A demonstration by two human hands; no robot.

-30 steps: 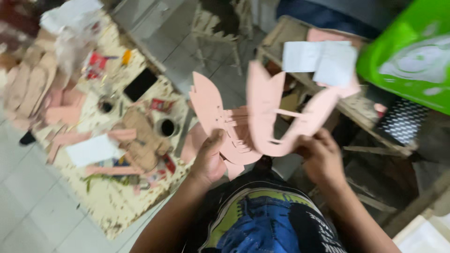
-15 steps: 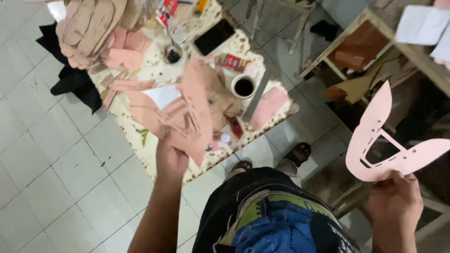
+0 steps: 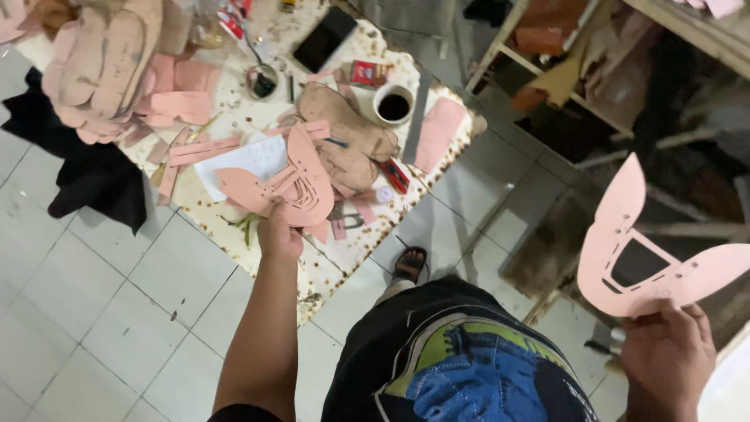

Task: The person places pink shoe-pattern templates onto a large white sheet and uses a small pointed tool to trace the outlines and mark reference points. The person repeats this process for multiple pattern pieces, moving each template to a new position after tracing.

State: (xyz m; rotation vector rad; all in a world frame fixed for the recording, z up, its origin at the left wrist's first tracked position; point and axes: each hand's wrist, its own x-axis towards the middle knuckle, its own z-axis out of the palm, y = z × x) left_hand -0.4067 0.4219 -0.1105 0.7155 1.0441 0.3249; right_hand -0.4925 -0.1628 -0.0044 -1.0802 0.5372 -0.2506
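My left hand grips a stack of pink cut-out leather pieces and holds it over the low worktable. Far out to the right, my right hand pinches the lower edge of one single pink cut-out piece; it has two long pointed wings and a dark opening in its middle. The two pieces are wide apart. Below me I see my black shirt with a blue and green print.
The worktable carries a heap of pink and tan soles, pink strips, white paper, a brown leather piece, a dark cup, a glue tin, a black phone. Black cloth lies on white tiles. Wooden shelving stands right.
The hands were together holding the pink pieces; they have parted. The left hand carried its stack down over the worktable, the right hand swung one piece out to the right.
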